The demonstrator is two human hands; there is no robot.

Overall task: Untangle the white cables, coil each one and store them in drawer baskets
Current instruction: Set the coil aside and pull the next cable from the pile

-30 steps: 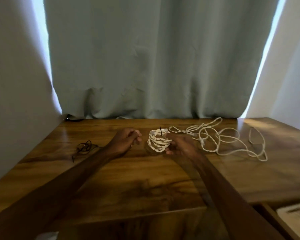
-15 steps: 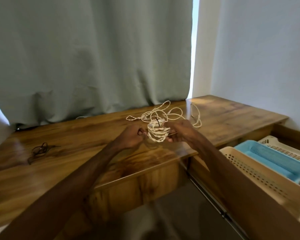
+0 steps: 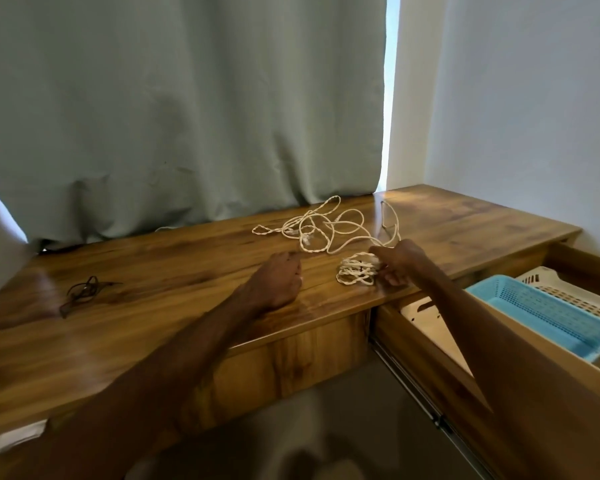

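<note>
A coiled white cable [image 3: 356,272] tied with a dark strip sits at the front edge of the wooden desk [image 3: 187,271]. My right hand [image 3: 400,261] grips the coil from its right side. My left hand [image 3: 278,281] rests on the desk to the coil's left, fingers curled, apart from it and holding nothing I can see. A loose tangle of white cable [image 3: 326,226] lies behind the coil near the curtain. To the right an open drawer [image 3: 413,341] holds a blue basket [image 3: 548,313] and a white basket [image 3: 575,292].
A small dark cable [image 3: 84,292] lies on the desk at the left. A grey-green curtain [image 3: 187,116] hangs behind the desk and a white wall stands at the right. The drawer's front panel juts toward me at the lower right.
The view has swung right and the drawer baskets have come into sight. My left hand has let go of the coil, and my right hand has carried it rightward toward the drawer.
</note>
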